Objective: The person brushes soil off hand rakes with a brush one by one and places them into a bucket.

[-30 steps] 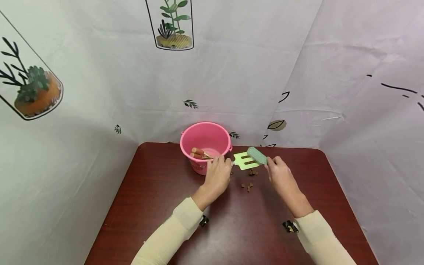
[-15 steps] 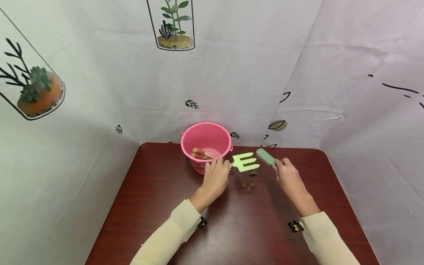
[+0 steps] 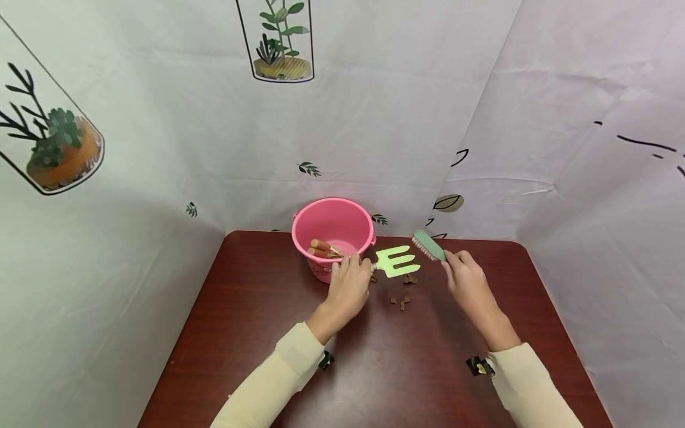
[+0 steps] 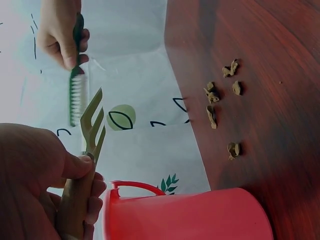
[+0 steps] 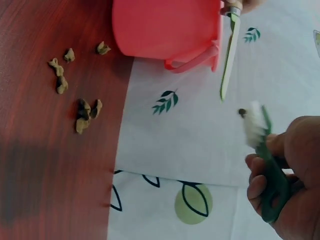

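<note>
My left hand [image 3: 349,289] grips the wooden handle of a small garden fork [image 3: 385,263], its light green tines pointing right beside the pink bucket [image 3: 334,217]. The left wrist view shows my thumb near the metal neck of the fork. My right hand [image 3: 471,288] holds a green brush [image 3: 430,245] by its handle, just right of the tines and apart from them. White bristles [image 4: 76,97] face the fork. A small dark speck [image 5: 242,112] shows by the blurred bristles in the right wrist view. Beneath the tools, several brown crumbly bits [image 3: 403,303] lie on the table.
Inside the bucket lean tools with wooden handles [image 3: 320,244]; their heads are mostly hidden. The bucket stands at the back edge of the dark red table [image 3: 257,333]. A white printed cloth [image 3: 374,119] hangs close behind and along the sides.
One second ago the brush overlapped the fork's tines. It has moved right, off them, then slightly up, its bristles now showing more. The fork has tilted a little and since stayed nearly still.
</note>
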The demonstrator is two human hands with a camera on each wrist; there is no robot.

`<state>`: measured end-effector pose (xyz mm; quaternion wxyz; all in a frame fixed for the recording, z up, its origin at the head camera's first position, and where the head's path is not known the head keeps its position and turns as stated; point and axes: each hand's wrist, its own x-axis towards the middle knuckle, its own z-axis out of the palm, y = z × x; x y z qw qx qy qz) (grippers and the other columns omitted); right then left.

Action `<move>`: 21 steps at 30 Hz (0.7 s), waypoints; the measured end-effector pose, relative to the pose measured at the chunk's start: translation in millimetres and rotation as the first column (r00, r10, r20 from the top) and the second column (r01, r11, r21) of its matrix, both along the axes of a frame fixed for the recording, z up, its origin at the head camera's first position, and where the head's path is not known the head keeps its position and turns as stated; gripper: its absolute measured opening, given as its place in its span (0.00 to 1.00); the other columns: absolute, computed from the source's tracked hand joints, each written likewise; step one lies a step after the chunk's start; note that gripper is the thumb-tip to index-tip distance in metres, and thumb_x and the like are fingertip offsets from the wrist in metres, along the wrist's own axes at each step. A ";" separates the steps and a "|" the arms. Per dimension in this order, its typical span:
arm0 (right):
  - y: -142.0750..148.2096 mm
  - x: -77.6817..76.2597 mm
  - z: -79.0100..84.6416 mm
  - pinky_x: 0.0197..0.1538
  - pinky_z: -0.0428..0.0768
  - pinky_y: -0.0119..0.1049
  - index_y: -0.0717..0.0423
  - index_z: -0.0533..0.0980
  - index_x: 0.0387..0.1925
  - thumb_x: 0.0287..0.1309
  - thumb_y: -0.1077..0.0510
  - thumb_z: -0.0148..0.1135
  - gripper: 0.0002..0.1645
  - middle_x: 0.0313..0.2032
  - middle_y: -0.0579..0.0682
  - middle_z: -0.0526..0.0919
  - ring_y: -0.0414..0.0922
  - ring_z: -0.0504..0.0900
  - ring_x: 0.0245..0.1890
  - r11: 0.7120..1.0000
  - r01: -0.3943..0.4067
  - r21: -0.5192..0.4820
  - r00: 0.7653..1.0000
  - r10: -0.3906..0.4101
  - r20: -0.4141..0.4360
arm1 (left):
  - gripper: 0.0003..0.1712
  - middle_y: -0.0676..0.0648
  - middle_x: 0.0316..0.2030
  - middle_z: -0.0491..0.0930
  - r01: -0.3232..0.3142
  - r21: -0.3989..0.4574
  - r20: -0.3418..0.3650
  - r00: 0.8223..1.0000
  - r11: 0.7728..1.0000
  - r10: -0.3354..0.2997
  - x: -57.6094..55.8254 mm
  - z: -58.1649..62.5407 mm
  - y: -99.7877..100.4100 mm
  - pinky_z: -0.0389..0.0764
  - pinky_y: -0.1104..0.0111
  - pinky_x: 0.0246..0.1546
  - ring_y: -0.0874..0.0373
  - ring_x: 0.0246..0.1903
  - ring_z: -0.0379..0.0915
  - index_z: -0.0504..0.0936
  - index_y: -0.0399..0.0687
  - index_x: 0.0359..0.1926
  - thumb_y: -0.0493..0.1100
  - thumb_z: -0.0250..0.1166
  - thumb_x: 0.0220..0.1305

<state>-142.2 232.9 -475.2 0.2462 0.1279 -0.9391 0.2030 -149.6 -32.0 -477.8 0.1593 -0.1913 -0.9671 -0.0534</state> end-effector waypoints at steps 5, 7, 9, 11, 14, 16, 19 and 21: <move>2.1 -1.7 -7.7 0.35 0.84 0.54 0.79 0.80 0.46 0.67 0.68 0.61 0.13 0.34 0.67 0.77 0.61 0.83 0.32 0.998 0.047 0.052 0.988 -0.054 0.146 | 0.05 0.45 0.33 0.78 0.005 0.018 -0.053 0.999 1.000 -0.004 1.2 -0.9 -0.2 0.69 0.59 0.30 0.49 0.35 0.75 0.81 0.46 0.36 0.39 0.70 0.61; 4.5 -1.9 -12.7 0.36 0.84 0.54 0.80 0.80 0.45 0.68 0.68 0.61 0.13 0.34 0.67 0.77 0.61 0.83 0.32 0.996 0.057 0.071 0.979 -0.070 0.192 | 0.04 0.45 0.33 0.78 0.009 0.015 -0.057 0.998 1.000 -0.008 1.8 -1.3 -0.6 0.68 0.60 0.30 0.49 0.35 0.75 0.81 0.46 0.36 0.38 0.69 0.62; 6.6 -2.3 -16.9 0.36 0.84 0.54 0.80 0.80 0.46 0.68 0.68 0.60 0.14 0.34 0.68 0.77 0.61 0.83 0.32 0.996 0.055 0.069 0.978 -0.067 0.196 | 0.04 0.46 0.33 0.78 0.011 0.009 -0.056 0.998 1.000 -0.010 2.1 -1.5 -1.1 0.67 0.60 0.30 0.49 0.35 0.75 0.81 0.46 0.36 0.38 0.69 0.62; 7.7 -3.1 -19.4 0.36 0.84 0.54 0.80 0.80 0.46 0.68 0.69 0.60 0.13 0.34 0.68 0.78 0.61 0.83 0.32 0.998 0.042 0.056 0.984 -0.052 0.169 | 0.04 0.46 0.33 0.77 0.006 0.003 -0.054 0.999 1.000 -0.006 2.0 -1.4 -1.6 0.68 0.60 0.30 0.50 0.35 0.75 0.81 0.46 0.36 0.39 0.69 0.62; 6.6 -3.9 -19.2 0.35 0.84 0.53 0.80 0.80 0.46 0.68 0.69 0.60 0.13 0.34 0.67 0.78 0.61 0.83 0.32 0.999 0.021 0.044 0.992 -0.026 0.120 | 0.04 0.46 0.33 0.78 0.003 0.006 -0.046 0.999 1.000 -0.003 1.6 -1.1 -2.2 0.68 0.59 0.30 0.49 0.35 0.75 0.81 0.46 0.37 0.39 0.69 0.63; 3.8 -3.4 -17.1 0.35 0.83 0.52 0.79 0.80 0.47 0.67 0.69 0.61 0.13 0.34 0.66 0.78 0.59 0.82 0.31 0.999 0.010 0.037 0.996 -0.013 0.094 | 0.04 0.45 0.33 0.77 0.004 0.011 -0.033 0.999 1.000 -0.004 1.2 -1.1 -2.2 0.68 0.60 0.31 0.49 0.35 0.75 0.81 0.46 0.37 0.39 0.69 0.63; -2.9 -1.3 -13.1 0.33 0.82 0.50 0.78 0.80 0.49 0.65 0.69 0.64 0.14 0.34 0.65 0.77 0.57 0.81 0.30 1.000 -0.011 0.028 0.999 0.010 0.050 | 0.05 0.45 0.33 0.77 0.005 0.019 -0.012 1.000 1.000 -0.004 0.4 -1.3 -1.3 0.68 0.60 0.31 0.49 0.35 0.74 0.81 0.45 0.38 0.39 0.70 0.63; -8.0 1.0 -10.1 0.33 0.82 0.48 0.77 0.80 0.50 0.64 0.69 0.65 0.15 0.35 0.65 0.77 0.55 0.80 0.30 0.999 -0.033 0.020 0.999 0.032 0.014 | 0.06 0.45 0.34 0.77 0.003 0.021 -0.003 1.000 1.000 -0.003 -0.4 -1.4 0.4 0.68 0.59 0.32 0.49 0.36 0.75 0.81 0.45 0.38 0.40 0.70 0.63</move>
